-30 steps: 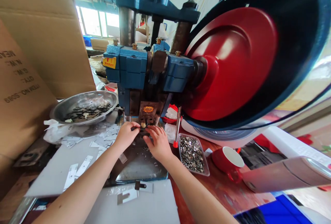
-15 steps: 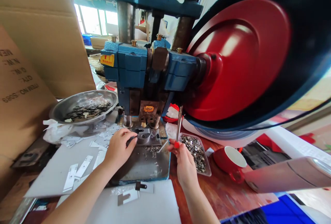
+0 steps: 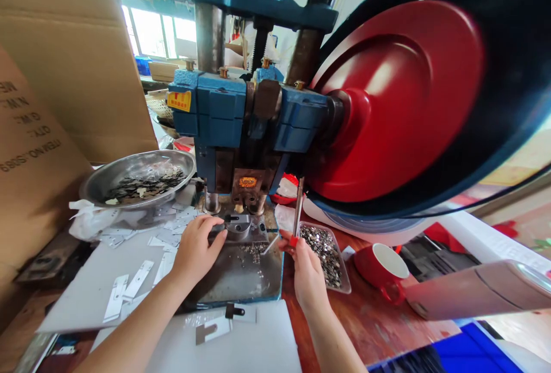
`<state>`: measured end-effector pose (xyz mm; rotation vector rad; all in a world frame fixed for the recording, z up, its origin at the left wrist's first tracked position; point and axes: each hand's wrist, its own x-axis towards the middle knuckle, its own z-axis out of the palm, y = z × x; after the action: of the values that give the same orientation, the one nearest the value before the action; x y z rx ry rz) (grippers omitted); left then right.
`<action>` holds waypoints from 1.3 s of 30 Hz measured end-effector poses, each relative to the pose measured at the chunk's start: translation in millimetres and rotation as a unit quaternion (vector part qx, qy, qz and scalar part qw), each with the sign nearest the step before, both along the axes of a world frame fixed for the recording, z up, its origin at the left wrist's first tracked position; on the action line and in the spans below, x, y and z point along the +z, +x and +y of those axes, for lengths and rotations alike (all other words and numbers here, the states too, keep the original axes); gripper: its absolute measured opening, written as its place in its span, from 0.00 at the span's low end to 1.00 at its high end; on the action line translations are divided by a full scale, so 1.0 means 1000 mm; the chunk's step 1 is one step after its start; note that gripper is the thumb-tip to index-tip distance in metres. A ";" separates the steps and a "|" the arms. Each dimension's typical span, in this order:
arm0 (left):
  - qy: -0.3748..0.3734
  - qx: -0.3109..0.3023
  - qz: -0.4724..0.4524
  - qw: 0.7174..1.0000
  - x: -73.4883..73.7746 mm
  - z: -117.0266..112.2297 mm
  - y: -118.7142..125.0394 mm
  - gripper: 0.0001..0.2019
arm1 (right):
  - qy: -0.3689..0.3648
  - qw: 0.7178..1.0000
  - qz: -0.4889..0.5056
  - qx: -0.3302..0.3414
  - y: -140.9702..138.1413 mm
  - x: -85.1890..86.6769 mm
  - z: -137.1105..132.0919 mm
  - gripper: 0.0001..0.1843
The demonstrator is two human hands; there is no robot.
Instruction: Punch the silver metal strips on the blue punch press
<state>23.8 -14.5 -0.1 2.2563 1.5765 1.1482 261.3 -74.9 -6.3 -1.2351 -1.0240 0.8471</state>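
While the left hand [image 3: 196,247] is resting on the press bed with its fingers curled against the die [image 3: 237,225], closed on nothing that shows, the right hand [image 3: 305,269] is pinching the red-tipped rod [image 3: 297,212] near its lower end. The rod is standing nearly upright just left of the tray [image 3: 326,255] of small metal bits, under the red flywheel [image 3: 400,97]. A steel bowl [image 3: 140,177] is sitting far left on the table [image 3: 379,315].

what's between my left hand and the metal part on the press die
Nothing visible. The left hand already rests its fingertips against the metal part on the die, below the raised punch. The right hand is off to the side, holding the red-tipped rod.
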 end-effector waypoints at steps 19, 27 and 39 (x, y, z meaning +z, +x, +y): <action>-0.021 0.066 -0.167 0.984 -0.002 -0.003 -0.018 0.20 | 0.017 0.997 0.023 -0.072 -0.005 -0.016 0.014 0.31; -0.190 0.003 -0.025 0.982 0.013 0.005 -0.057 0.14 | -0.026 0.985 -0.168 0.006 -0.023 -0.012 0.054 0.20; -0.295 -0.071 0.193 0.933 0.005 -0.017 -0.051 0.13 | -0.121 0.947 -0.296 0.040 -0.037 0.025 0.075 0.09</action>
<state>-27.5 -31.1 4.9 2.1870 1.5645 0.1414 224.7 0.0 19.1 -1.7259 -1.4862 0.6877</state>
